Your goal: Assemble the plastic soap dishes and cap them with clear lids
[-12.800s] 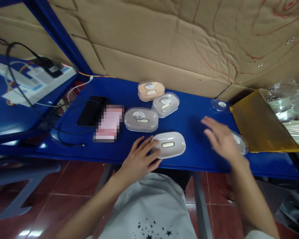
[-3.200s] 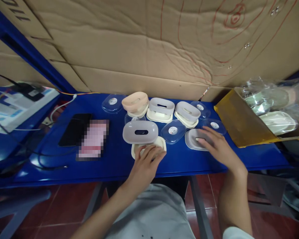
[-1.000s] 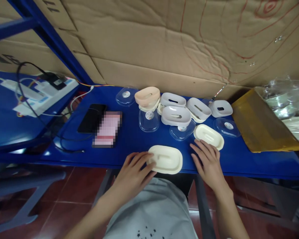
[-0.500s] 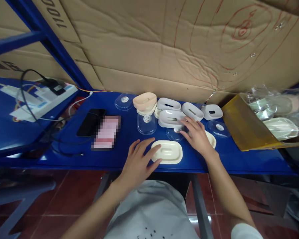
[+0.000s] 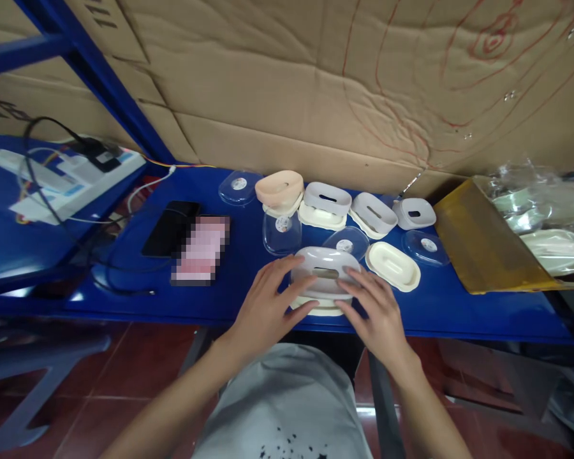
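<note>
A pale grey oval soap dish point(image 5: 326, 256) with a slot in its floor is between my hands at the table's front. My left hand point(image 5: 265, 303) grips its left end, fingers on the rim and thumb low in front. At the right end my right hand point(image 5: 381, 313) has hold of it in the same manner. Directly under the dish lies a cream oval base tray point(image 5: 323, 310), mostly covered; I cannot tell whether the two are seated together. Another cream tray point(image 5: 393, 265) lies to the right, and a clear lid point(image 5: 345, 243) with a round label sits just behind.
Along the back stand a peach dish point(image 5: 280, 190) and several grey dishes point(image 5: 328, 197), some on cream trays. More clear lids point(image 5: 281, 233) lie among them. A phone point(image 5: 201, 252) and power strip point(image 5: 81, 191) are left; a cardboard box point(image 5: 478, 242) of wrapped parts stands right.
My right hand has brought the grey dish from the back group forward and down over the cream tray. My left hand has joined it on the dish.
</note>
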`<action>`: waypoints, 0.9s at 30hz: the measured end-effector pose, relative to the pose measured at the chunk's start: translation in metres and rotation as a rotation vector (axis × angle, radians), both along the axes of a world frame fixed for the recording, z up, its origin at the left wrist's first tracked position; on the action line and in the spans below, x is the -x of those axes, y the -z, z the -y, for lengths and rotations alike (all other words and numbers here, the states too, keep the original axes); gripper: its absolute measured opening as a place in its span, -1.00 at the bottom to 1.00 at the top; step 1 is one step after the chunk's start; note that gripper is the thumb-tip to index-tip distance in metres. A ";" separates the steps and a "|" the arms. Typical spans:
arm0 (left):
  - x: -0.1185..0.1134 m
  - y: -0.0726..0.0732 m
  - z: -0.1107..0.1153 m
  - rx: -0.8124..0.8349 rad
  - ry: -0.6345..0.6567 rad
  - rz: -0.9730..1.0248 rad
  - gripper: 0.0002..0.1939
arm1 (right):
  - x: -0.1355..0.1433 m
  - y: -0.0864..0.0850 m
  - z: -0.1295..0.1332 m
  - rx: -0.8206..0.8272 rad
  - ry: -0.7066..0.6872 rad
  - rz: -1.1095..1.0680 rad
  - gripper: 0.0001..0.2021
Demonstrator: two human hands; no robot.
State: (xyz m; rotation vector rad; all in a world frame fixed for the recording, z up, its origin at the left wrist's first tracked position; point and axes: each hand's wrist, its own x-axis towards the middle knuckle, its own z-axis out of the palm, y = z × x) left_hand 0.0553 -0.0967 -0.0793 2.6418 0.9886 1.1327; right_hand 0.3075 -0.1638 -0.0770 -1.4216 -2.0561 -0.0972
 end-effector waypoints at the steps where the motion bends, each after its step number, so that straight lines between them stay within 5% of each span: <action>1: 0.002 0.004 0.004 0.006 0.007 0.012 -0.70 | 0.005 0.005 0.007 -0.004 0.011 -0.001 -0.67; 8: 0.010 0.021 0.018 0.073 -0.009 -0.002 -0.80 | 0.013 0.022 0.022 0.056 0.029 0.028 -0.61; 20: 0.009 0.025 0.024 0.069 0.014 -0.176 -0.81 | 0.007 0.036 0.029 0.108 0.036 0.135 -0.61; 23: 0.014 0.015 0.007 0.124 -0.038 -0.095 -0.69 | 0.006 0.041 0.031 0.132 0.023 0.138 -0.51; 27: 0.001 -0.007 -0.045 0.174 -0.393 -0.003 -0.51 | 0.002 0.045 0.032 0.143 0.033 0.088 -0.34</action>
